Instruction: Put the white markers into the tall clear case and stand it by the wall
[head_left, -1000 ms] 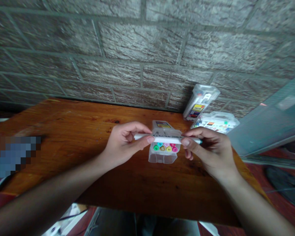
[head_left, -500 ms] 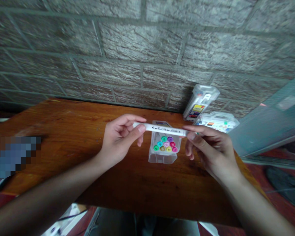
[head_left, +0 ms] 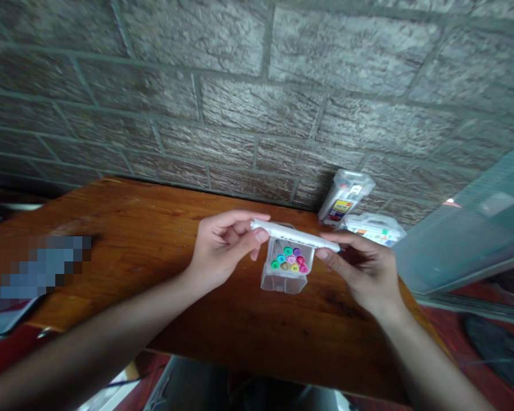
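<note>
L hand (head_left: pixel 229 242) is pinching the white marker (head_left: pixel 295 235) near its left end, fingers clamped on it; the marker's hanging above the desk (head_left: pixel 167 217), tilting slightly down to the right. Behind/below, a clear case (head_left: pixel 284 283) is standing approx. midway btwn near & far edges, seemingly open, w/ colored markers (head_left: pixel 289 260) sitting inside: prob. that lot's stowed, this one's remaining out. A tall case (head_left: pixel 346 197) is standing nr the far right corner. R hand (head_left: pixel 362 265) is gripping the marker's right end, fingers clamped too; can't tell re: cap. A wide case (head_left: pixel 379 228) is sitting just beside the tall one, apparently unopened.
</note>
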Motion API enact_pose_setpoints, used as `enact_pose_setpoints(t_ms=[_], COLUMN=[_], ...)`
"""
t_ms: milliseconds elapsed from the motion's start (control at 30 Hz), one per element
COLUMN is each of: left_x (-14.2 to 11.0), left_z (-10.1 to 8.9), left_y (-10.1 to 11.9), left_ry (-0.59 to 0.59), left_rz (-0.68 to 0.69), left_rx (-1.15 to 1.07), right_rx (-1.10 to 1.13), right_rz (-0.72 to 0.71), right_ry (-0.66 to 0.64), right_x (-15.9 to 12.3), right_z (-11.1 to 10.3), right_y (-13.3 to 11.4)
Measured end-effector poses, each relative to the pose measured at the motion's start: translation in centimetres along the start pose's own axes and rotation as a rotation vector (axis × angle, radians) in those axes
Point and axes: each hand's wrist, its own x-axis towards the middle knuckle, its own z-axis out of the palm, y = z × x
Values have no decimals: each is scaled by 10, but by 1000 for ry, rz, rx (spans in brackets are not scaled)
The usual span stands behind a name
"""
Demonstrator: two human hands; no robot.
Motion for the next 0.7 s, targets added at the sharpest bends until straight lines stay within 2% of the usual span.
enact_pose_setpoints(t_ms=[133, 367, 567, 700], left_x=[5, 27, 50, 56], left_z=[13, 40, 55, 64], left_y=[10, 37, 39, 46], left_ry=[-96, -310, -443, -447], left_rz=[-112, -387, -354, -293], left_rx=[-132, -506, -631, -620], right_rx=[124, 327, 508, 506], right_rz=[79, 218, 345, 300], right_ry=[-18, -47, -143, -209], right_x=[4, 7, 33, 56], right_z=[-9, -17, -20, -11], right_y=[8, 11, 14, 10])
